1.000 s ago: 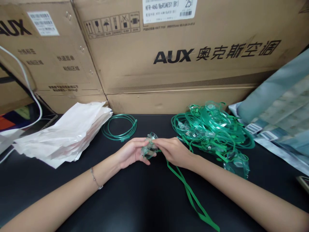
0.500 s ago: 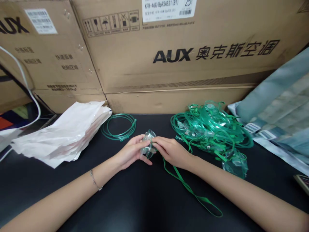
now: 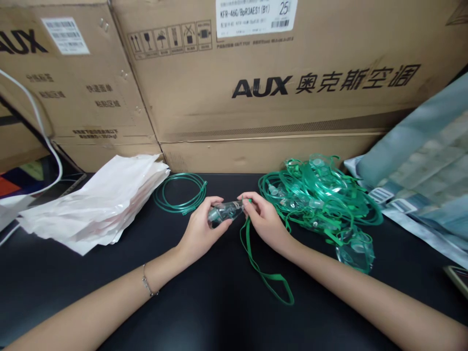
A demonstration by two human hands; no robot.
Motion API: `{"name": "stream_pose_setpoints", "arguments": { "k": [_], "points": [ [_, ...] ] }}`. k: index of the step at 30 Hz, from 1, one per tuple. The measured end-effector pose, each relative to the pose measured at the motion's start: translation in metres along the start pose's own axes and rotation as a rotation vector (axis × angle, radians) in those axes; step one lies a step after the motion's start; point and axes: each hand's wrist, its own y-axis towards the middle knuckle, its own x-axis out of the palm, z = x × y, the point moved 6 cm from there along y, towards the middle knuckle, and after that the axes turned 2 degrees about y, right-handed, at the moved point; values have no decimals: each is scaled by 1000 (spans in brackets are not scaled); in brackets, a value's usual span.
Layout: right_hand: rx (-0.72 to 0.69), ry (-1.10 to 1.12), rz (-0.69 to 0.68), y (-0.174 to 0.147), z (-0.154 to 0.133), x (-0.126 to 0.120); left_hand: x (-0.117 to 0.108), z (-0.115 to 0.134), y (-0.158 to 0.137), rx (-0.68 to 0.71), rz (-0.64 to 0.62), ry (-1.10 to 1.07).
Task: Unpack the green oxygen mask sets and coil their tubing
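A clear plastic oxygen mask (image 3: 227, 210) is held over the black table, between my two hands. My left hand (image 3: 204, 225) is closed around its left part, thumb below and fingers above. At the mask's right end, my right hand (image 3: 263, 214) pinches the edge where a green elastic strap (image 3: 252, 251) is attached. The strap hangs in a long loop from my right fingers toward the table. Behind my left hand lies a coil of green tubing (image 3: 181, 193). My fingers partly hide the mask.
On the right sits a tangled heap of green tubing and masks (image 3: 318, 195). White paper-like pouches (image 3: 98, 200) are stacked at left. Large cardboard boxes (image 3: 263, 112) wall off the back. A bluish plastic package (image 3: 431, 161) leans at right, with a white cable (image 3: 40, 119) at far left.
The mask has been turned so its length runs left to right. My right fingers have moved to its right end, and the strap's loop has swung left and nearer to my hands.
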Motion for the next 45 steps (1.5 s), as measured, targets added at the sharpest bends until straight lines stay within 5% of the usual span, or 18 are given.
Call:
{"name": "stream_pose_setpoints", "arguments": {
  "k": [7,13,20,33,36,40,45],
  "points": [
    [-317,-470,-38,-7,-21,3,-8,4,0,77,67,155],
    [-575,-353,-113,-12,-30,7,0,10,0,105,-23,110],
    [-701,-325,-43,-20,-39,7,0,14,-3,139,-24,141],
    [-845,-612,-13,-28,-37,18,2,-2,4,-88,-21,53],
    [-779,-540,-10,-25,-38,15,3,-1,2,-57,-34,62],
    [-428,-280,31,-6,-28,-1,5,9,-5,66,-99,135],
    [51,84,-229,7,-5,0,7,28,-13,407,-162,316]
  ]
}}
